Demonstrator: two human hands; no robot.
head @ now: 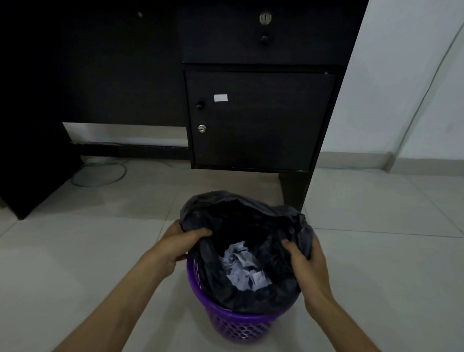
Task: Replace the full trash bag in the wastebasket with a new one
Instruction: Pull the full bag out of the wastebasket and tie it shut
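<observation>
Left hand (178,244) | right hand (305,261) | both grip trash bag (250,219) rim

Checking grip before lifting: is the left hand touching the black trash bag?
Touching. The head view shows the left hand gripping the black trash bag at its rim.

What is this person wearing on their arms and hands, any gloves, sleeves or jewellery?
Nothing that shows. The left hand and right hand are ungloved, with no rings visible. The left forearm and right forearm are bare down to the picture's edge: no sleeve, watch or bracelet. The light is dim, so small marks may be missed.
</observation>
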